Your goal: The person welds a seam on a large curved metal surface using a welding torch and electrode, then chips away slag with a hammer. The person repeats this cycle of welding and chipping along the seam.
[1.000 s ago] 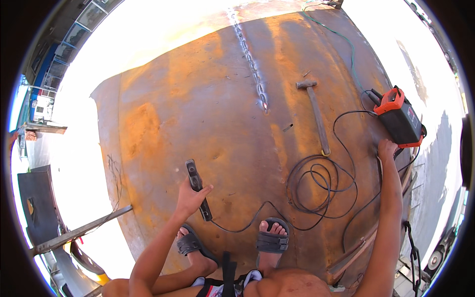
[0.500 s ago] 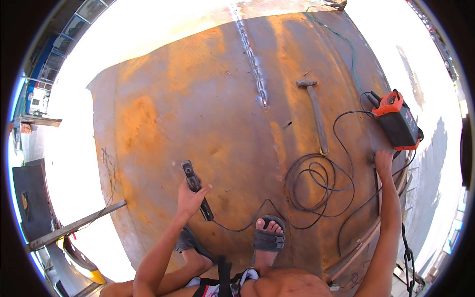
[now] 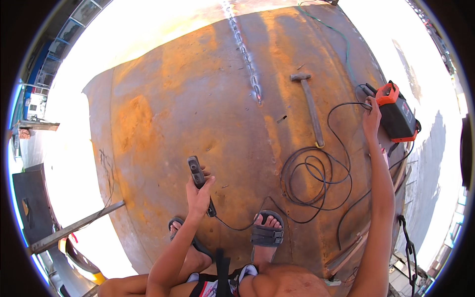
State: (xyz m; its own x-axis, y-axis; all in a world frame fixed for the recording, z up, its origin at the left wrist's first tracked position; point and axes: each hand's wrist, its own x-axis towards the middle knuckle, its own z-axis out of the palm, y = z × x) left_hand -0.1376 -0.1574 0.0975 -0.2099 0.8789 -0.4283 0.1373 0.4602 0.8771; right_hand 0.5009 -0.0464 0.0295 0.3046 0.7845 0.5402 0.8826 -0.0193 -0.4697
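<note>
I see the left hand (image 3: 199,192) at seven-thirty on my view, its fingers wrapped round a black handle (image 3: 196,171) that slants above the rusty metal sheet (image 3: 173,99). The right hand (image 3: 372,118) is at half past two, fingers curled where a black cable (image 3: 328,120) meets the red-and-black machine (image 3: 398,116) — I can't tell whether they pinch it. That cable loops toward four o'clock. I have a hammer (image 3: 311,110) lying at two — and a weld bead (image 3: 243,47) running up toward twelve.
</note>
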